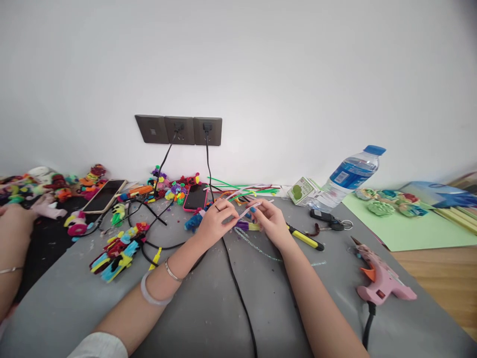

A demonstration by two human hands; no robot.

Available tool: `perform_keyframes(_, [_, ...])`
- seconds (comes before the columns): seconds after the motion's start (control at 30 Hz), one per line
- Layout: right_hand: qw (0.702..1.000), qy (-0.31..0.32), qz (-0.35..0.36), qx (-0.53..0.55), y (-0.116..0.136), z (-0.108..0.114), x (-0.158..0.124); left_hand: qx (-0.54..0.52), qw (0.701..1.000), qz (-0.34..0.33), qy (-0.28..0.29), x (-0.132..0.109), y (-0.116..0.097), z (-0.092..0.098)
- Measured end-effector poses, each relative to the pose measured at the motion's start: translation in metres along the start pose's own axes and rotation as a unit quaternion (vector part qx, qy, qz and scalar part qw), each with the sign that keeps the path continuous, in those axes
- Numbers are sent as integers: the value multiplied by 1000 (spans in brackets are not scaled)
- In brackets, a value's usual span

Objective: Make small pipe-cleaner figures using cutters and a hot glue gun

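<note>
Over the grey mat (pixel 208 303), my left hand (pixel 216 221) and my right hand (pixel 270 219) both pinch a thin pale pink pipe cleaner (pixel 250 209) held between them. Fingers of both hands are closed on it. A sparkly silver pipe cleaner (pixel 257 246) lies on the mat just below my hands. A purple and yellow bundle (pixel 246 226) sits between the two hands. Several loose green and pink pipe cleaners (pixel 246 190) lie behind them by the wall.
A pink glue gun (pixel 380 278) lies at right, its black cord trailing. A yellow cutter (pixel 305 239), keys (pixel 330 221), a water bottle (pixel 348 179), a small green box (pixel 300 191), two phones (pixel 196 197) and colourful craft pieces (pixel 115 253) surround. Another person's arm (pixel 11 248) rests at left.
</note>
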State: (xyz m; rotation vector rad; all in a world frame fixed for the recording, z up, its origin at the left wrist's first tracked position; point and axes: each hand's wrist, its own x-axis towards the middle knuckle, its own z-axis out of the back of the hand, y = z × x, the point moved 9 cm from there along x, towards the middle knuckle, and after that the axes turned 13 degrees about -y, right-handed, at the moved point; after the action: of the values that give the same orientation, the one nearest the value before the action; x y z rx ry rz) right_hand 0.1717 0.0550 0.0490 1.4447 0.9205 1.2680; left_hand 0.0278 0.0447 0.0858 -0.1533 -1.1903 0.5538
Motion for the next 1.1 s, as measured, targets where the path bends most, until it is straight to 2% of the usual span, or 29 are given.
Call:
perform_keyframes(0.13, [998, -5, -54, 26, -6, 5, 0, -25, 1000, 1, 10, 0, -4, -3])
perform_keyframes(0.27, [996, -2, -77, 38, -8, 5, -1, -48, 999, 23, 7, -1, -3, -3])
perform_keyframes(0.57, [996, -7, -75, 44, -11, 8, 0, -78, 994, 76, 11, -1, 1, -5])
perform_keyframes(0.8, [996, 3, -78, 52, -10, 6, -1, -86, 993, 79, -25, 0, 5, 1])
perform_keyframes(1.1, [996, 11, -73, 45, -8, 4, -2, -89, 992, 91, -4, -2, 7, -3])
